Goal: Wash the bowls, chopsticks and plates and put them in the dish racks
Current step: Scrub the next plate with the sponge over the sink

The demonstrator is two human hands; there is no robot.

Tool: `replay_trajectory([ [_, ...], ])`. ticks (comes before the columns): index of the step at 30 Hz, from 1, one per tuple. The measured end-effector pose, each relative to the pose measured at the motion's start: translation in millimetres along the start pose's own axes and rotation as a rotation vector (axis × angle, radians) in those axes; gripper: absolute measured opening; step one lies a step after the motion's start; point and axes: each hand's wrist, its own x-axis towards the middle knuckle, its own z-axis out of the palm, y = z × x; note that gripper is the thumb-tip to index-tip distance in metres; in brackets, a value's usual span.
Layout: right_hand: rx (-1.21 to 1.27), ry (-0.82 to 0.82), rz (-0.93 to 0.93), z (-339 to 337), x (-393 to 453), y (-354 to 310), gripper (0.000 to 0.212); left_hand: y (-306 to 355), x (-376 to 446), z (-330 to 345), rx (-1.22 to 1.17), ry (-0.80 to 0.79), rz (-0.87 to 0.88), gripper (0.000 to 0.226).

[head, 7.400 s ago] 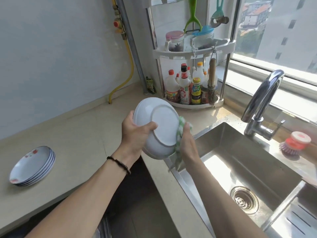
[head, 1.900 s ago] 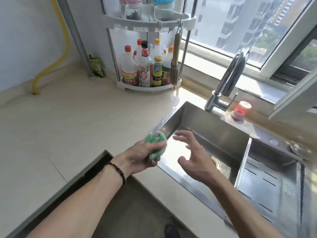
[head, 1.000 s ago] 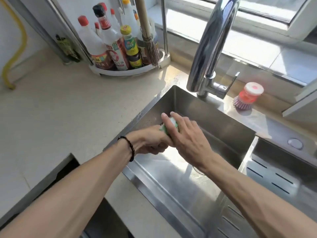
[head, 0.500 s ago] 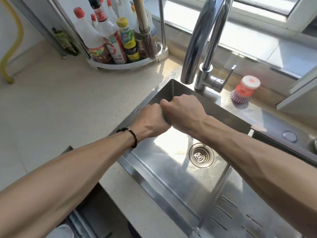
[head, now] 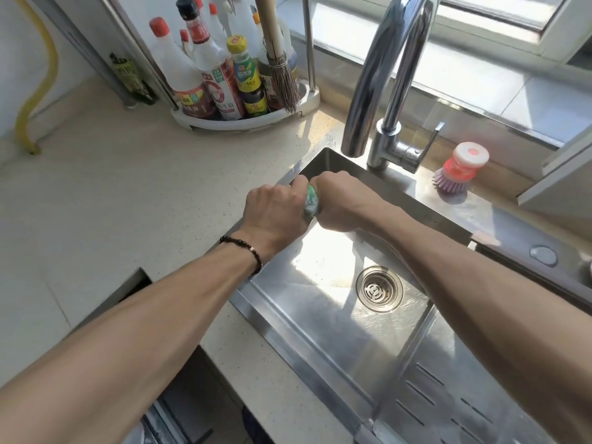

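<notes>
Over the far left corner of the steel sink [head: 323, 318], both my hands clasp a green dish cloth [head: 311, 202]. My left hand [head: 274, 216] and my right hand [head: 336, 200] are curled round it from either side, knuckles up, so only a narrow strip of green shows between them. The curved tap spout [head: 368, 88] hangs just above and behind the hands. No bowl, plate or chopstick is in view.
A corner rack of sauce bottles [head: 221, 84] with a small broom stands at the back of the beige counter [head: 121, 193]. A red and purple dish brush [head: 461, 169] sits right of the tap. The drain [head: 379, 289] lies below the hands; a slotted drainboard [head: 448, 402] is at lower right.
Earlier my hands held a white plate, then only the cloth. Over the last second both hands closed round the cloth above the sink and a strip of green shows again.
</notes>
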Motion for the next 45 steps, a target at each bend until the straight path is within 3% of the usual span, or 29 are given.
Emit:
replay_trajectory([
  [3, -0.028, 0.089, -0.021, 10, -7, 3, 0.023, 6, 4, -5, -0.093, -0.336, -0.295, 0.025],
  [5, -0.144, 0.224, -0.117, 24, -15, 6, 0.059, 4, 13, -9, -0.413, -0.537, -0.536, 0.014],
  [7, -0.366, 0.373, -0.281, 38, -21, 12, 0.081, 2, 19, -20, -0.724, -0.714, -0.588, 0.008],
  [8, -0.439, 0.454, -0.351, 42, -23, 16, 0.079, 1, 19, -23, -0.810, -0.818, -0.540, 0.014],
  [10, -0.439, 0.549, -0.437, 43, -26, 22, 0.049, 6, 16, -28, -0.799, -0.913, -0.438, 0.019],
  [12, -0.406, 0.569, -0.431, 33, -25, 18, 0.010, 15, 16, -25, -0.588, -0.820, -0.366, 0.023],
  [15, -0.404, 0.471, -0.333, 13, -20, 3, 0.025, 22, 15, -24, -0.240, -0.571, -0.236, 0.019],
  [17, -0.432, 0.355, -0.247, 4, -20, -5, 0.013, 20, 15, -27, -0.197, -0.457, -0.275, 0.018],
  [22, -0.356, 0.192, -0.138, -10, -17, -17, 0.017, 14, 14, -32, -0.113, -0.367, -0.278, 0.018],
  [39, -0.258, 0.183, -0.151, -10, -14, -27, 0.009, 4, 9, -46, -0.110, -0.372, -0.287, 0.028],
  [42, -0.167, 0.165, -0.218, 0, -16, -15, 0.023, -3, 5, -48, -0.220, -0.508, -0.315, 0.014],
  [45, 0.160, 0.019, -0.201, 7, -20, -3, 0.051, -17, -12, -46, -0.582, -0.611, -0.371, 0.049],
])
